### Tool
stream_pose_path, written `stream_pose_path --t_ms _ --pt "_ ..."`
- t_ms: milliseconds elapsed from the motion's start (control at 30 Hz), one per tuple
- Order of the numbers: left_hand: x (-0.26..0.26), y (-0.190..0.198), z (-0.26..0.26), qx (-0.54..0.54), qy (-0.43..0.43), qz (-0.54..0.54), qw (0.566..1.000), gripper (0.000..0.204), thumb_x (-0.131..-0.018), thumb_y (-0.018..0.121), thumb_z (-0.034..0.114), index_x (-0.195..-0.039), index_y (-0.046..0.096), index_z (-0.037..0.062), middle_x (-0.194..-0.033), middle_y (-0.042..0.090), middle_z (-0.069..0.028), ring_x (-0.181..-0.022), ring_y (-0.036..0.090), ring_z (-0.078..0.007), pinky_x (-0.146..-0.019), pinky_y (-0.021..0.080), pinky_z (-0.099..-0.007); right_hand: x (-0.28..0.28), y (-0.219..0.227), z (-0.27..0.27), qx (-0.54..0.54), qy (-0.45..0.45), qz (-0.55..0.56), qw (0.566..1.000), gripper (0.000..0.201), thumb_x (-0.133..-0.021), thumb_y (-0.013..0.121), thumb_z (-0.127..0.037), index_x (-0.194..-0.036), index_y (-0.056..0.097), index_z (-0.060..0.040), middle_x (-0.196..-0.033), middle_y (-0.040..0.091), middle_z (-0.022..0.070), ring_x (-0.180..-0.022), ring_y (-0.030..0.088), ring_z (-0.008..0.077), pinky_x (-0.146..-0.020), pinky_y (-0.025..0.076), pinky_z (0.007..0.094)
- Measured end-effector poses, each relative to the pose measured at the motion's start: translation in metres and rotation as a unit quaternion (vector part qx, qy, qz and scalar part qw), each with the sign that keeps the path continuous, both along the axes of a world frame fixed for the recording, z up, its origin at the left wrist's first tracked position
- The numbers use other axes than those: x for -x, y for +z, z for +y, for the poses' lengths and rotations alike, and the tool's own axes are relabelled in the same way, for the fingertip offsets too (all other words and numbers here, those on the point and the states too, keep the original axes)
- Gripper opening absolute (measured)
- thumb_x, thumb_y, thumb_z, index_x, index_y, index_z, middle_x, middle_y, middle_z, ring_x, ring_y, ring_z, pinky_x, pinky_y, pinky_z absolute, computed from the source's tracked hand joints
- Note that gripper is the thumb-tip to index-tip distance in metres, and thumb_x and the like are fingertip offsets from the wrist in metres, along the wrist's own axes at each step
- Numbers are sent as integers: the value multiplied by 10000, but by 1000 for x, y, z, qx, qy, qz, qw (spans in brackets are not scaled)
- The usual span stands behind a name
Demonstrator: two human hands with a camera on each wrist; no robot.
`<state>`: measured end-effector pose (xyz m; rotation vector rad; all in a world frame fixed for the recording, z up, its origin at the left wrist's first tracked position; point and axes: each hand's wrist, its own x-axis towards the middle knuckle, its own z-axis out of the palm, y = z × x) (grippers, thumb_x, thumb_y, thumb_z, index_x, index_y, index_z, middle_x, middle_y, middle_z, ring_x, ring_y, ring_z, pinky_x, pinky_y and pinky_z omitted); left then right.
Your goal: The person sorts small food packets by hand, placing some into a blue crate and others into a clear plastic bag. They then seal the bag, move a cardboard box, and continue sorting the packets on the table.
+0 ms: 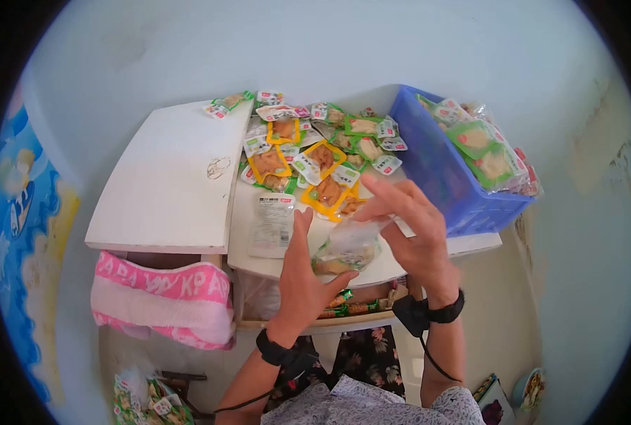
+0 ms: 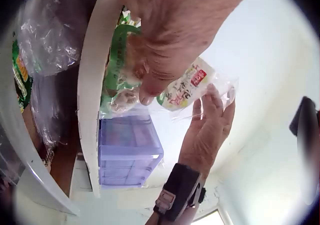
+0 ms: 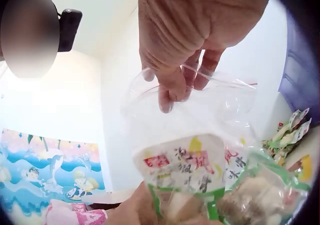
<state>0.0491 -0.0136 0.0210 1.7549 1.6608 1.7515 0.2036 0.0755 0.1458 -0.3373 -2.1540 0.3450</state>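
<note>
A clear zip bag stands over the front edge of the white table, with green-edged snack packets inside it. My right hand pinches the bag near its top, where a red zip line shows in the right wrist view. Lower down, my left hand holds the bag from the side, its thumb against the packets. Part of the left hand's grip is hidden behind them. Left of the bag lies a white printed packet, face down on the table.
Yellow-edged and green-edged packets are heaped along the table's back. At right stands a blue plastic crate with filled bags. A pink towel hangs at the left front. Below the tabletop, an open drawer holds small wrapped items.
</note>
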Motion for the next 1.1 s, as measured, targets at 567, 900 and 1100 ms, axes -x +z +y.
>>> stream_pose_path --t_ms 567,900,1100 --pt "-22 12 -1 52 -137 -314 938 673 -810 807 -9 -1407 495 7 -1311 626 -78 -1165 626 -183 -1005 510 -349 -24 -127 -30 396 -48 165 902 744 -958 748 -214 -1558 374 17 -1512 500 184 -1402 474 252 -1159 383 390" --pt "-2 -26 -6 82 -249 -514 817 700 -765 750 -39 -1417 499 11 -1299 633 -94 -1174 648 -236 -1024 520 -389 -22 -125 -32 460 86 214 857 866 -895 805 -211 -1583 326 6 -1547 451 132 -1433 424 217 -1192 330 361" --pt "4 8 -15 183 -263 -395 861 773 -701 794 -4 -1417 504 -22 -1287 643 -120 -1183 649 -247 -1007 538 -387 -32 -125 -31 514 114 242 815 865 -854 836 -198 -1556 377 15 -1491 507 117 -1383 465 185 -1168 363 339"
